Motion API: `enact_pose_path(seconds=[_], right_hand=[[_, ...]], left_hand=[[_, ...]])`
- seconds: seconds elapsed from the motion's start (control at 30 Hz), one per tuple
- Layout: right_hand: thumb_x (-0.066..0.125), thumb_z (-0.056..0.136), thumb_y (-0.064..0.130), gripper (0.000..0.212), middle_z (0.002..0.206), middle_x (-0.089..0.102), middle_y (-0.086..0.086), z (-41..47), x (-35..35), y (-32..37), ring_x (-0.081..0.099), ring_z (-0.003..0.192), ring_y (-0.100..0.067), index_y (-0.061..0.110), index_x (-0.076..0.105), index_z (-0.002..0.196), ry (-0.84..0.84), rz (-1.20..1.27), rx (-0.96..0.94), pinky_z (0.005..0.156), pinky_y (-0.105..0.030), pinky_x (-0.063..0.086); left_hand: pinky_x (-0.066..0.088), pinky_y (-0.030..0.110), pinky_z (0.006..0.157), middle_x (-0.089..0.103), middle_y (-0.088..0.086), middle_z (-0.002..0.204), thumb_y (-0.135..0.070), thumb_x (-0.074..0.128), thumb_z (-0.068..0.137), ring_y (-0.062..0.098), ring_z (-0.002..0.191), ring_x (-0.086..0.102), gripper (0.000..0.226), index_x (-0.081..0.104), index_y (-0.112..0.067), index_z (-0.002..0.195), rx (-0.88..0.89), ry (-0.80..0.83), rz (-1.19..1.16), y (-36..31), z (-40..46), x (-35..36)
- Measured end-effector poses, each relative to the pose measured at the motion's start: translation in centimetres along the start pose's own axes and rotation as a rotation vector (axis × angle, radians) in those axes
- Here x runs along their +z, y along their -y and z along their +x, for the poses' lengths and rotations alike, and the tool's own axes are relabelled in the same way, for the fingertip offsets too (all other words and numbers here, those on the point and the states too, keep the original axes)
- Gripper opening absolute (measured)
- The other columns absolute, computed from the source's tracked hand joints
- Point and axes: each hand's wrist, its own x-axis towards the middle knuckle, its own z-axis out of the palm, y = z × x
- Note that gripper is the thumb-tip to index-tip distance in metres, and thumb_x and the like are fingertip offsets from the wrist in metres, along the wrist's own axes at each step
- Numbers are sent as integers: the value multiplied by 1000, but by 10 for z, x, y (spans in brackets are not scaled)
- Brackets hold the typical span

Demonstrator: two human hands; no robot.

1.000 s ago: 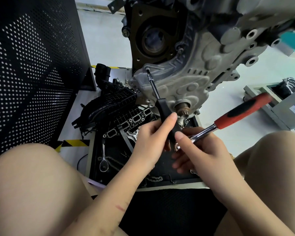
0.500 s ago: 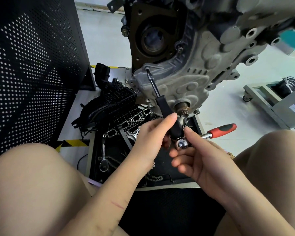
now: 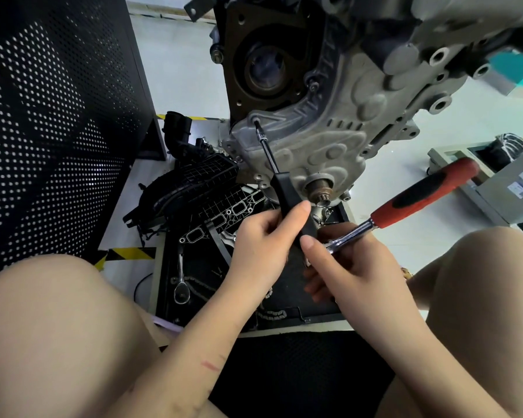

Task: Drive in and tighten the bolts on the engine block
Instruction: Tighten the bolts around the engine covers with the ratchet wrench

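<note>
Swung back up to the right since half a second ago, the ratchet handle [image 3: 420,196] sits in the right hand's [image 3: 354,267] grip, while the left hand [image 3: 263,245] grips the driver [image 3: 287,200], its long axis running up-left, away from both hands, to the bolt [image 3: 255,119] on the engine block [image 3: 329,137].

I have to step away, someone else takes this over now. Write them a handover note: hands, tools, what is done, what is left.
Left hand grips the black handle of the extension driver; its shaft runs up to a bolt at the upper left corner of the engine cover.
Right hand holds the red-handled ratchet by its metal shank; the head sits at the driver's rear end, hidden by fingers.
Spare ratchet wrench lies in the black tray below.
Done: tool is seated on this bolt.
Left: tighten it; whether the other bolts are tight cannot be told.
</note>
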Motion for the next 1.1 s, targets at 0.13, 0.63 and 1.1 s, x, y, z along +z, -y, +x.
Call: enact_pose_path(seconds=[0.13,0.63,1.1], right_hand=[[60,83,23,19,53,62,-9,1,-3,2,59,42,-19,5,59,77,79,341,210,39,-23,48],[58,62,37,35,52,64,-10,5,0,6,57,35,-9,8,69,46,226,779,623,32,-13,42],[60,83,25,21,54,62,-6,-3,6,-2,59,42,-18,5,59,76,70,354,208,40,-24,49]], left_hand=[[33,15,43,38,-10,41,-60,57,70,7,40,40,48,46,-23,42,2,31,-3,-2,-1,0],[43,14,45,60,-4,52,-39,59,71,8,44,53,27,66,-14,65,-201,155,-310,-8,1,1],[38,25,53,55,4,60,-44,64,74,14,56,50,31,65,-16,60,-121,5,-102,-3,-3,0]])
